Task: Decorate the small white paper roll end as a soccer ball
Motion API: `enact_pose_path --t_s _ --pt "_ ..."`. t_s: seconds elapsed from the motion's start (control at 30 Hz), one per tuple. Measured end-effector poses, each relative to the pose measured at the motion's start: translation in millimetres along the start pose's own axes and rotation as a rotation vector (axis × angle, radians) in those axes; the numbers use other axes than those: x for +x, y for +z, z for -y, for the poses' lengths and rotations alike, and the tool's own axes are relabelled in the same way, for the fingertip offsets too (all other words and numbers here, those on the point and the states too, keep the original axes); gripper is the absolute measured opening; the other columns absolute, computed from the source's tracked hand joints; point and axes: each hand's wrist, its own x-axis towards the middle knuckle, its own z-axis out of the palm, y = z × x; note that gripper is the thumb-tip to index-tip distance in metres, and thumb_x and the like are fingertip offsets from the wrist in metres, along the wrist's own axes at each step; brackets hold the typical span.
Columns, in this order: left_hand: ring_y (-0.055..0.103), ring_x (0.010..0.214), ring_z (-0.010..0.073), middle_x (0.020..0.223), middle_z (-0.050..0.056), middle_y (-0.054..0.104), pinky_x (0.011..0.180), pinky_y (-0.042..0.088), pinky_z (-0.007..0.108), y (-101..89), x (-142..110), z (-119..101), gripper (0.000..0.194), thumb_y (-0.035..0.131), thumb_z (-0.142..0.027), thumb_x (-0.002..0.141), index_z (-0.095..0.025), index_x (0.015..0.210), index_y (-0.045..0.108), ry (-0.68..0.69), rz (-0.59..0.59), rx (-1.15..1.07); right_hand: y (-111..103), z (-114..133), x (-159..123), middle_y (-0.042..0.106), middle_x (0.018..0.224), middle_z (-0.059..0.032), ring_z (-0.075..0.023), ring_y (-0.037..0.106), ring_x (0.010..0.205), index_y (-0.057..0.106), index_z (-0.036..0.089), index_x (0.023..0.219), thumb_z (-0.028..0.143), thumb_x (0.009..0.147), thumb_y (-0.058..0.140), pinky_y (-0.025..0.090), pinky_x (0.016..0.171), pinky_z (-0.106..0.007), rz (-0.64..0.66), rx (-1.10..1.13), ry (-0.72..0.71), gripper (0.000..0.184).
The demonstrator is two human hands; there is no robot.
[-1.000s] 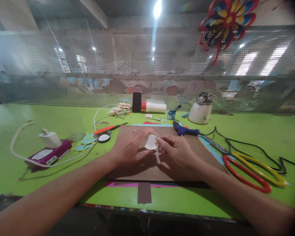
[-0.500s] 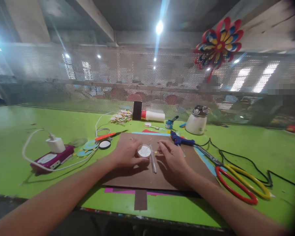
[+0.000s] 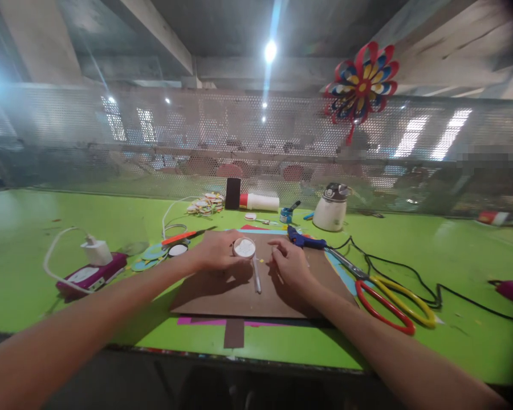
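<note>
Right, the round white disc (image 3: 244, 249) sits at the left hand (image 3: 218, 250), fingers and thumb gripping its left side. It's over a brown board (image 3: 222, 303), between the two hands but much nearer the left; some gap separates it from the right fingertips. Right hand (image 3: 291, 263) hovers over or rests on the board, fingers loosely bent; can't tell if anything tiny is pinched there.

Disc: pale face, thin tan rim, surface marks too blurred to read. Slim whitish pen-like stick (image 3: 257, 276) lies on the board just below the disc, tip pointing toward the near edge. Board looks flat, matte, cardboard-like, with coloured sheets peeking out under its edges; brown strip (image 3: 234, 333) sticks out at the front, near the rim of the glossy green worktop (image 3: 89, 212).

Room: brown surface shows between the hands, around the stick, and along the board's front. Right side is bounded by the blue glue gun (image 3: 308, 242) at the far corner and big scissors (image 3: 362, 275) with red and yellow loop handles. Left side: orange-handled cutter (image 3: 179, 237), black-rimmed round lid (image 3: 178, 250), both beyond the left forearm.
</note>
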Motion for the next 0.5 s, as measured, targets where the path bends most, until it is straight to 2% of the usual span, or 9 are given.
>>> enact_pose_path --t_s 0.13,0.27,0.4,0.5 --pt "0.066 0.11 0.0311 0.123 0.014 0.071 0.093 0.051 0.041 -3.0 10 -7 0.052 0.067 -0.055 0.083 -0.019 0.121 0.065 0.027 -0.086 -0.032 1 -1 1 0.066 0.066 -0.0014 -0.0173 0.063 0.06 0.072 0.013 0.11 0.023 0.085 0.045 0.05 0.059 -0.028 -0.03 -0.022 -0.019 0.038" --pt "0.068 0.108 0.0286 0.121 0.01 0.073 0.091 0.054 0.038 6.5 8 -13 0.05 0.07 -0.052 0.084 -0.023 0.125 0.066 0.003 -0.166 -0.057 2 -3 0 0.072 0.075 -0.005 -0.0196 0.065 0.071 0.074 0.014 0.104 0.018 0.082 0.052 0.051 0.07 -0.032 -0.043 -0.08 -0.049 0.031" --pt "0.069 0.107 0.0272 0.122 0.007 0.074 0.089 0.055 0.035 10.9 2 -14 0.051 0.072 -0.051 0.083 -0.027 0.128 0.066 -0.024 -0.194 -0.086 -1 6 4 0.078 0.096 -0.0099 -0.0222 0.069 0.089 0.075 0.016 0.096 0.016 0.087 0.052 0.051 0.083 -0.035 -0.003 -0.113 -0.11 0.025" --pt "0.069 0.11 0.0259 0.127 0.006 0.072 0.092 0.054 0.035 11.1 -1 -12 0.051 0.07 -0.049 0.085 -0.027 0.13 0.065 -0.042 -0.201 -0.114 -5 16 14 0.076 0.094 -0.0074 -0.0209 0.069 0.091 0.073 0.018 0.089 0.021 0.094 0.056 0.051 0.088 -0.037 0.061 -0.142 -0.152 0.018"
